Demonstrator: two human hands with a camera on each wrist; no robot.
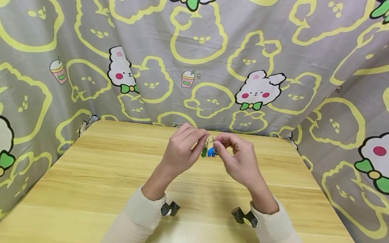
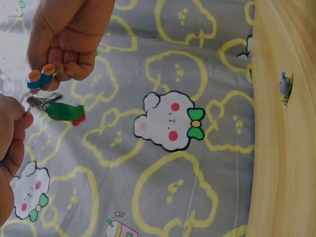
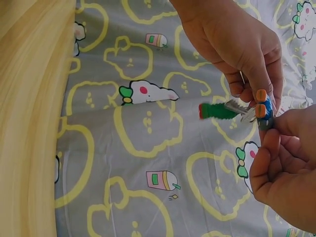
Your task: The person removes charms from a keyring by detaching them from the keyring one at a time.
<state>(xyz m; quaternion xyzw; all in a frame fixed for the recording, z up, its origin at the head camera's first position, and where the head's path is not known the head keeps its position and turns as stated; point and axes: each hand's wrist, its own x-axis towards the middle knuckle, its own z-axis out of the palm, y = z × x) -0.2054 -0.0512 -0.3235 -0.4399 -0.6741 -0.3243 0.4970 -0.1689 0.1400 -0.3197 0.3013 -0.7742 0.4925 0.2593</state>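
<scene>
Above the wooden table (image 1: 91,182), a ring (image 1: 210,138) is pinched by the left hand (image 1: 182,148), apparently so that the green charm (image 2: 64,112) and silvery metal piece (image 3: 238,107) hang free; the blue charm (image 1: 211,152) is pinched by the right hand (image 1: 241,158), presumably for steadiness (a small grey figure (image 2: 285,90) rests on the wood).

I see a thin metal ring (image 1: 210,139) held up between the left hand (image 1: 179,152) and the right hand (image 1: 240,158); below it hangs a green charm (image 2: 61,111), red at its lower end; beside that sits a blue charm (image 3: 265,110) with two rounded orange ends.
</scene>
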